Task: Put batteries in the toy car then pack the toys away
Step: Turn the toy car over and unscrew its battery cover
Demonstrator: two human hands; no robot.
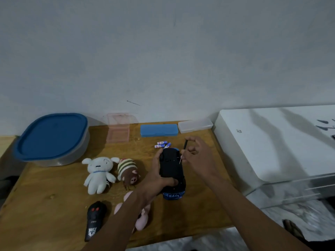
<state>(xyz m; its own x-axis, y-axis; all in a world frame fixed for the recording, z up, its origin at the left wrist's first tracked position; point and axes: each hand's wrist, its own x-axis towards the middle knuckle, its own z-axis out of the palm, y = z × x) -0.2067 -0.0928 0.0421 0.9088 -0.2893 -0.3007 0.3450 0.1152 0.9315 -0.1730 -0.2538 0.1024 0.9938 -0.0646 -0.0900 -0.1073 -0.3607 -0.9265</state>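
Observation:
A blue toy car lies upside down on the wooden table, black underside up. My left hand grips the car from its left side, thumb across the underside. My right hand pinches a thin screwdriver, its metal tip touching the underside near the far end. Three small blue-and-white batteries lie just beyond the car. A white plush, a striped brown plush and a pink plush, partly hidden by my left forearm, lie to the left. A black remote lies near the front edge.
A large container with a blue lid stands at the back left. A pink clear box, a blue case and a clear case line the back edge. A white appliance borders the table's right side.

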